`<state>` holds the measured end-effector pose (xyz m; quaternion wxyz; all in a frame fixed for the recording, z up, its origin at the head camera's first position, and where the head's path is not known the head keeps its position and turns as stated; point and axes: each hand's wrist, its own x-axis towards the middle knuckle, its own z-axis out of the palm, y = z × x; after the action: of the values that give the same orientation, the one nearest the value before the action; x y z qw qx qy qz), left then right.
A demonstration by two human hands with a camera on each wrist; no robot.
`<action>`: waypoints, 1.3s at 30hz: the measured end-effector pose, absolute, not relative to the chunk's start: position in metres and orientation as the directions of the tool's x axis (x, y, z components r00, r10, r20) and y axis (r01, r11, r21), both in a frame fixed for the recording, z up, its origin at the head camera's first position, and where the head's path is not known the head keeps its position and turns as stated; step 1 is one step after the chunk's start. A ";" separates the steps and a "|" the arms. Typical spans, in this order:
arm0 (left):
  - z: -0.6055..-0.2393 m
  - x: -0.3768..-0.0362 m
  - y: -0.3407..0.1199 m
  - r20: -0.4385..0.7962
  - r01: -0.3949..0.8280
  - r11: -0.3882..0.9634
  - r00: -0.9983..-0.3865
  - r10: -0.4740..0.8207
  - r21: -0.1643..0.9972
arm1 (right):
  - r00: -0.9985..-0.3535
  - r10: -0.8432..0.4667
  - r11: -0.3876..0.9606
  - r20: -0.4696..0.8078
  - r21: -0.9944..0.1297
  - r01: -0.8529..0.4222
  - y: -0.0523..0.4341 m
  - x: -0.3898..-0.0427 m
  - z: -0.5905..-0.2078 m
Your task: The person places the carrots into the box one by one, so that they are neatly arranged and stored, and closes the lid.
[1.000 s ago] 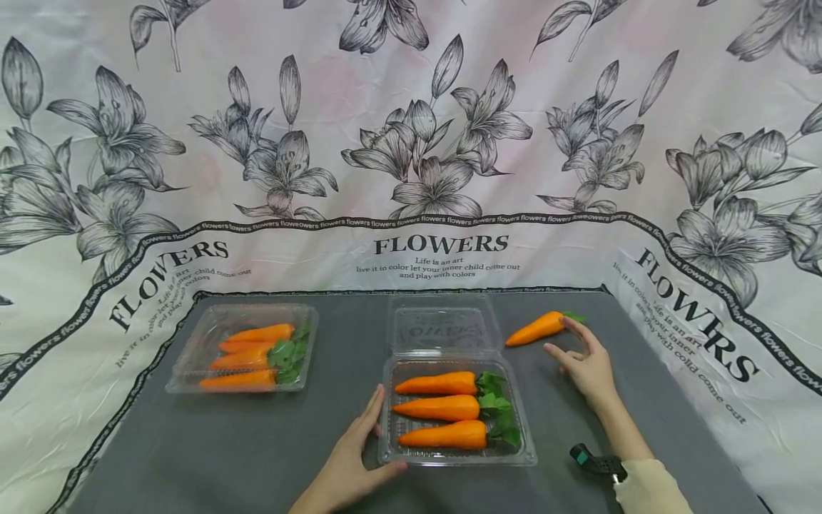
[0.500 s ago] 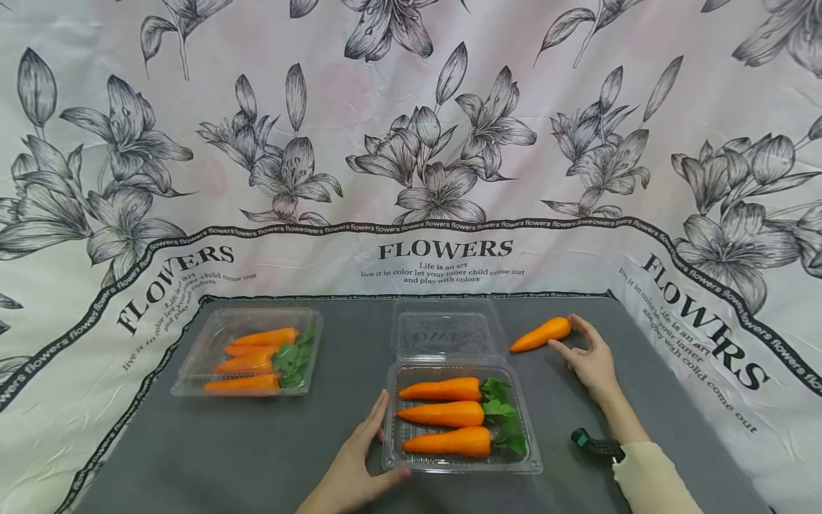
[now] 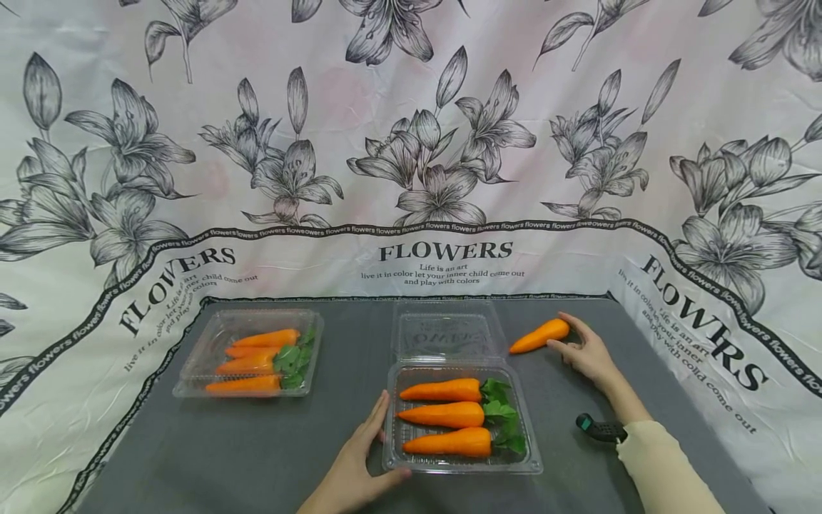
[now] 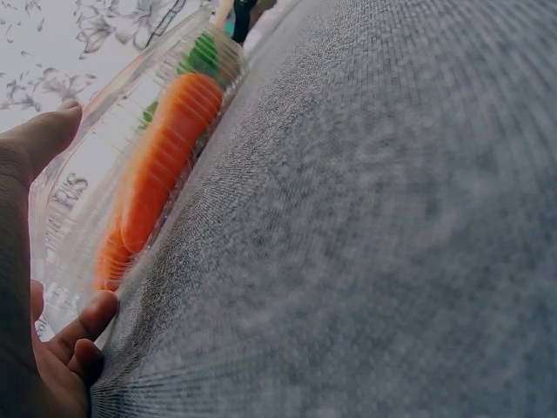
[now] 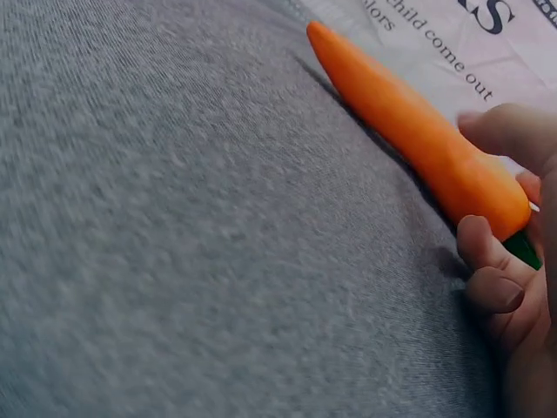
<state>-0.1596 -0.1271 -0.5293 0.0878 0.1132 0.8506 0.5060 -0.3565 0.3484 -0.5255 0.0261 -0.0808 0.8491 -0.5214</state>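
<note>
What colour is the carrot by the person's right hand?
Bright orange, with a bit of green at the end under the right hand. The loose carrot shows best in the right wrist view.

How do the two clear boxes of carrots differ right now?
The near box has its lid open, hinged back flat on the mat; the far-left box looks closed. The near box holds three carrots in a neat row; the far-left box's carrots lie stacked. The left hand touches only the near box. Both are clear plastic, leaves pointing right.

Carrot smooth matt plastic; open clamshell clear glossy plastic; table cover grey woven cloth.
</note>
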 end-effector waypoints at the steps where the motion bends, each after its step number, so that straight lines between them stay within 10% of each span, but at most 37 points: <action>1: -0.529 -0.160 -0.127 -0.034 0.104 0.460 -0.959 0.281 0.882 | -0.985 -0.172 0.444 0.034 -0.889 -0.108 0.349 -0.357 -0.525; 39: -0.528 -0.158 -0.127 -0.048 0.090 0.474 -0.962 0.270 0.876 | -0.967 -0.030 0.567 0.253 -0.792 -0.225 0.330 -0.290 -0.492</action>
<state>-0.1581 -0.1267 -0.5276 0.0900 0.1054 0.8538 0.5018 -0.2902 0.3295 -0.4922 -0.1061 -0.0728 0.8788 -0.4595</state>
